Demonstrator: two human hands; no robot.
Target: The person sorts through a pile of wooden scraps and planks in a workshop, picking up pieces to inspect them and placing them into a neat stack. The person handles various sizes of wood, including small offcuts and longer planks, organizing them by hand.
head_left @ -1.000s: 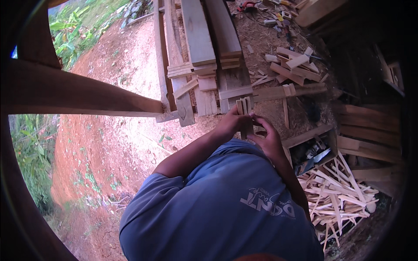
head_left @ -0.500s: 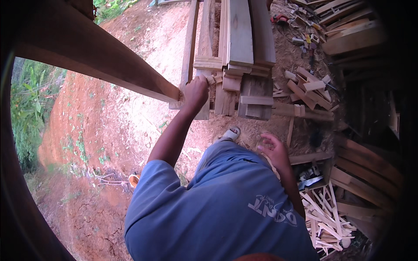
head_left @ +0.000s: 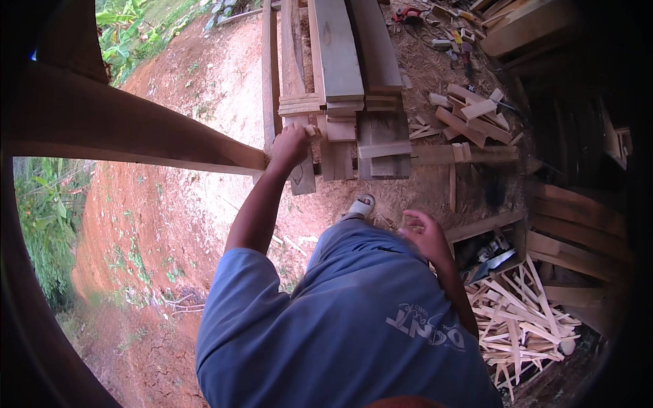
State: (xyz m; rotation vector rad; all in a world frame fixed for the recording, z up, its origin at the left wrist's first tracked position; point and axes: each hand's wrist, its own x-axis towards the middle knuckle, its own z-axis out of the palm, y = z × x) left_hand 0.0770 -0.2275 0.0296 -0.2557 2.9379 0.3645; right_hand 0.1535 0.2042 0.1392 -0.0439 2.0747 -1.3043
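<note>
My left hand [head_left: 291,144] is closed around a small wooden block [head_left: 313,132], whose end sticks out past the fingers on the right. It is over the near end of a plank [head_left: 303,181], just in front of a short stack of thin wood strips [head_left: 299,104]. To the right lies a thick pale board [head_left: 338,64], on top of other timber. My right hand [head_left: 427,232] hangs at my right side with nothing in it, its fingers loosely bent and apart.
A heavy wooden beam [head_left: 143,126] slants in from the left. Offcuts [head_left: 476,115] lie in a heap at the right, near a red power tool [head_left: 408,15]. Lower right is a pile of thin wood scraps [head_left: 520,323]. My sandalled foot [head_left: 364,204] stands on bare earth.
The view has shifted, so the planks appear farther left. My left hand still grips the block and sits slightly farther right relative to the planks. My right hand stays at my side.
</note>
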